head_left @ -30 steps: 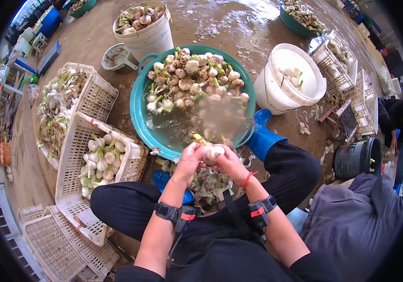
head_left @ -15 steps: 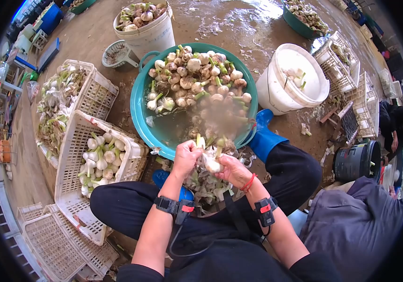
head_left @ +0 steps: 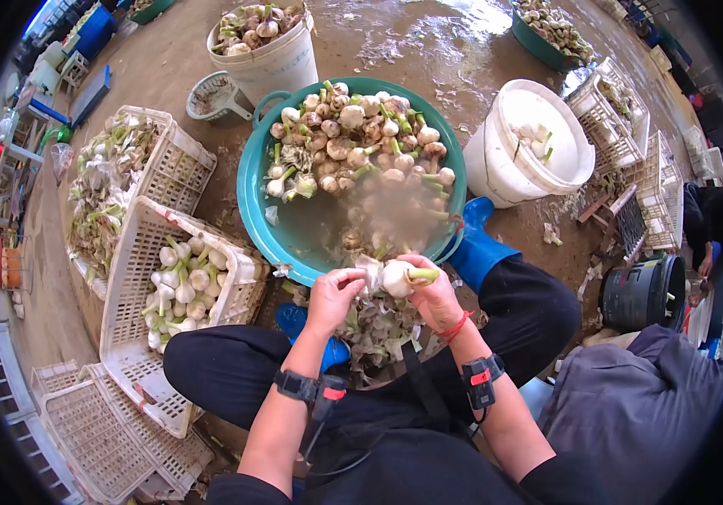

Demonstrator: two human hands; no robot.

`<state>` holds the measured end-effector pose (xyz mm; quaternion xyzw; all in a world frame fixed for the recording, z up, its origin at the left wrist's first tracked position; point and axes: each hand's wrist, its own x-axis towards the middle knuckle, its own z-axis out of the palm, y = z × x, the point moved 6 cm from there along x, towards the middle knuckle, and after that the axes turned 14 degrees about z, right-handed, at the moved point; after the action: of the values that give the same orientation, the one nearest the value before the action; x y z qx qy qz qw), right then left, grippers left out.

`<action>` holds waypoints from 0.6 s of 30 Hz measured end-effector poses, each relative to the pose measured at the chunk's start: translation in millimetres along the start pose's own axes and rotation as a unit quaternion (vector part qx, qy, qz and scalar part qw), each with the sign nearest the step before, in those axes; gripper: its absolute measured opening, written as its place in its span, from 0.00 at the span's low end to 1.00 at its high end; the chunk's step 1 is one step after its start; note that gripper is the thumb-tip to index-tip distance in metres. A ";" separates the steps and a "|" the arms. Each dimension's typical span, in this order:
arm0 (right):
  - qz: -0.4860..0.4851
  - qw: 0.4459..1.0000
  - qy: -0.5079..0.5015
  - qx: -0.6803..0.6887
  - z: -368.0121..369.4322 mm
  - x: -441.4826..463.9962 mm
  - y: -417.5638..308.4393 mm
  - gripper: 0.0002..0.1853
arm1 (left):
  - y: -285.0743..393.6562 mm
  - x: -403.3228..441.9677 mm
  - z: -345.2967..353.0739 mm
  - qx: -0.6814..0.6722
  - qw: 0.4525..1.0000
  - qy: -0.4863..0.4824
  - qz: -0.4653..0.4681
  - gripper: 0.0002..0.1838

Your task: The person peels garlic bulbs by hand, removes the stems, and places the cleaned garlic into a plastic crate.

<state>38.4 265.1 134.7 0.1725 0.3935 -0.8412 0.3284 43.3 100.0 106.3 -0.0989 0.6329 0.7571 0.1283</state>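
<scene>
My right hand grips a white garlic bulb by its green stem, the stem pointing right. My left hand, just left of the bulb, pinches a strip of pale papery skin. Both hands are over the near rim of a green tub, which holds murky water and many dirty garlic bulbs. Below my hands, peeled skins lie in a heap between my legs.
Left, a white crate holds clean bulbs; behind it another crate holds leafy scraps. A white bucket with some bulbs stands right of the tub, a full bucket behind it. A black bucket and a person are at right.
The bulb has turned so its stem points right, held in my right hand. My left hand has drawn away to the left with loose skin.
</scene>
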 end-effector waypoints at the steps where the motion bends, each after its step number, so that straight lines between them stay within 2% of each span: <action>1: 0.011 1.000 -0.009 0.010 2.1 -2.3 -1.1 0.24 | 17.7 -2.0 4.4 0.092 0.990 -0.002 0.111 0.09; 2: 0.022 0.999 -0.019 0.020 3.7 -3.2 -0.1 0.25 | 41.4 -7.7 12.0 0.182 0.958 -0.003 0.220 0.12; 3: 0.023 0.999 -0.020 0.021 1.8 -0.6 4.0 0.25 | 42.8 -10.8 15.5 0.145 0.973 -0.010 0.178 0.12; 4: -0.070 0.983 0.014 -0.169 0.6 1.5 0.1 0.26 | 50.2 -13.6 17.4 0.146 0.973 -0.009 0.178 0.12; 5: -0.160 0.921 0.048 -0.352 10.0 -1.8 -7.5 0.27 | 60.0 -15.6 22.5 0.225 0.953 -0.032 0.201 0.10; 6: -0.161 0.920 0.047 -0.353 11.3 -4.7 -8.9 0.27 | 68.4 -18.1 28.7 0.302 0.925 -0.054 0.222 0.09; 8: -0.132 0.906 0.065 -0.396 14.6 -10.2 -10.1 0.28 | 81.8 -22.9 35.5 0.337 0.904 -0.042 0.259 0.06; 9: -0.111 0.933 0.063 -0.338 12.1 -11.2 -6.4 0.28 | 84.5 -25.3 37.2 0.365 0.893 -0.041 0.260 0.06; 10: -0.110 0.933 0.061 -0.337 13.0 -11.5 -5.9 0.28 | 85.9 -26.5 38.2 0.393 0.880 -0.041 0.262 0.06; 11: -0.105 0.950 0.029 -0.293 16.1 -12.0 -6.4 0.28 | 80.9 -25.4 34.9 0.361 0.903 -0.024 0.233 0.06; 12: -0.099 0.964 -0.003 -0.248 19.6 -13.3 -8.8 0.28 | 80.3 -26.9 34.9 0.361 0.903 -0.022 0.233 0.06; 13: -0.073 0.965 0.002 -0.252 20.0 -16.4 -12.1 0.24 | 74.4 -26.1 33.2 0.279 0.943 -0.021 0.179 0.06; 14: -0.074 0.965 0.003 -0.252 15.2 -13.0 -7.6 0.24 | 67.6 -26.3 34.1 0.193 0.973 -0.020 0.122 0.06; 16: -0.153 0.954 0.067 -0.251 -1.5 -7.6 -2.9 0.19 | 67.5 -23.7 41.0 0.213 0.966 -0.029 0.142 0.06; 17: -0.089 0.984 0.044 -0.149 4.9 -8.9 -3.4 0.17 | 69.1 -17.1 37.4 0.249 0.954 -0.011 0.165 0.05; 18: -0.088 0.984 0.042 -0.149 14.1 -11.8 -9.4 0.17 | 69.1 -11.2 32.4 0.286 0.940 0.007 0.188 0.05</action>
<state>40.0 263.5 155.2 0.1219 0.5413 -0.7907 0.2586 32.2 119.7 180.1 0.0573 0.8307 0.5538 0.0024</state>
